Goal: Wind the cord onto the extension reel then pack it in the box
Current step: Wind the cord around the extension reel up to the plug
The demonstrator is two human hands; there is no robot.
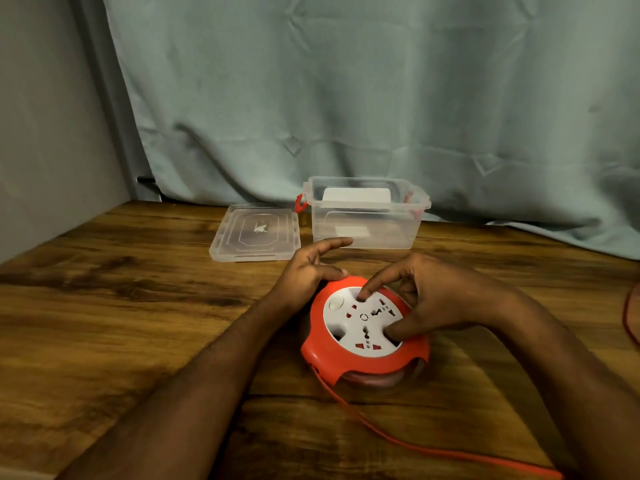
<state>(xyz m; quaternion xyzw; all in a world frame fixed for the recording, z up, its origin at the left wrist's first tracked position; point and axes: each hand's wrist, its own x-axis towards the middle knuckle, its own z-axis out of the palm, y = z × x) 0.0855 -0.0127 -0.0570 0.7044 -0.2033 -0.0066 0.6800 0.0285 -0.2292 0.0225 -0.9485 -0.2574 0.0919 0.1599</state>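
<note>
— Fingers [363, 293] status?
— Your right hand [440, 299] pinches into the white hub recesses of the extension reel [363, 327]; your left hand [308, 268] grips its rim, forefinger extended.
— Location?
— Reel on worktop [138, 323], cord [433, 448] trailing right, apparently partly wound. Box [367, 216] behind, open.

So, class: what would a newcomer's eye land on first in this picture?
The red extension reel with its white socket face, near the table's front, with both hands on it. A red cord trails from it toward the lower right. Behind stand a clear plastic box and its lid, lying flat to its left.
</note>
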